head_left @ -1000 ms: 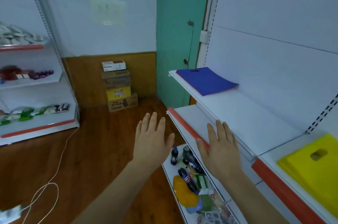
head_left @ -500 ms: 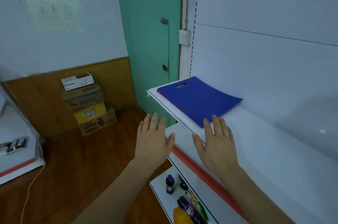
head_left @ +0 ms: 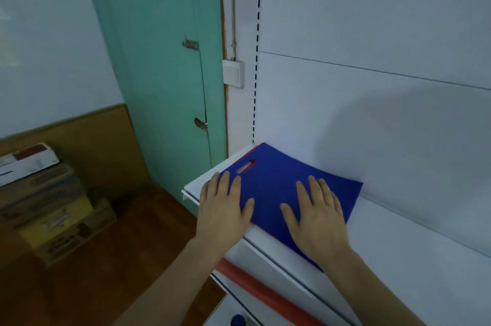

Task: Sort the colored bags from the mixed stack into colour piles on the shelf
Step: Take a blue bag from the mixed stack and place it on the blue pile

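On the white shelf (head_left: 398, 259), blue bag (head_left: 276, 187) under both flat, released hands, left hand (head_left: 223, 208), right hand (head_left: 316, 216)

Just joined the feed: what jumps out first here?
A flat blue bag with a cut-out handle lies at the white shelf's left end, red showing under its far edge. Both hands, left and right, rest flat on it, fingers straight. A teal door stands behind.

Two hands (head_left: 268, 208), one blue bag (head_left: 271, 184), four stacked boxes (head_left: 45, 200).
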A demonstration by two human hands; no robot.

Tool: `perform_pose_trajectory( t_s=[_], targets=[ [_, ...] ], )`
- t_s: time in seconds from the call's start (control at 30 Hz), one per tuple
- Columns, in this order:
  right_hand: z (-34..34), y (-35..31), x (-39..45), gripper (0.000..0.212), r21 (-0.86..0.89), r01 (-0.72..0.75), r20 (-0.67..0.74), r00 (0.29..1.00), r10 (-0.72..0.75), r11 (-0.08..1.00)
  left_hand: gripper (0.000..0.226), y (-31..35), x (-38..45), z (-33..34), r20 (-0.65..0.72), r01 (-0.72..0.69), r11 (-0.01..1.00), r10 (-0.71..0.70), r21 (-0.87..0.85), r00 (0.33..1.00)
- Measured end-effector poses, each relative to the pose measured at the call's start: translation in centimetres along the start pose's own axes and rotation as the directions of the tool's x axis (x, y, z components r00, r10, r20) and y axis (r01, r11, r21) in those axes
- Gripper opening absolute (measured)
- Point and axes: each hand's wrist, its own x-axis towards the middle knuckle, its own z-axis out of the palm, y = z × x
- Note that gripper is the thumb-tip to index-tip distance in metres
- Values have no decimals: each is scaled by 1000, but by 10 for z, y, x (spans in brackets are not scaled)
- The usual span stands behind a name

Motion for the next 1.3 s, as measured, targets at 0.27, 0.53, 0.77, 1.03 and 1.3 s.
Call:
perform_pose_trajectory(
  t_s=[0.27, 0.53, 0.77, 1.03, 1.3],
  targets=[
    [7, -36, 11, 84, -130, -294, 25, 954, 300, 947, 78, -44, 71, 13, 81, -246, 968, 250, -57, 965],
    [14, -46, -11, 91, -195, -527, 123, 824, 553, 827, 106, -48, 74, 38, 220, -308, 949, 315, -66, 923],
    [24, -42, -17, 96, -181, -582, 87, 793, 602, 793, 102, -41, 68, 33, 183, -325, 946, 321, -10, 929],
    [24, -40, -18, 96, -175, -590, 68, 791, 608, 788, 63, -28, 57, 35, 191, -407, 913, 404, -27, 894],
    [17, -33, -21, 86, -107, -616, 85, 776, 625, 780, 64, -16, 46, 23, 105, -485, 858, 505, -170, 856]
  ],
)
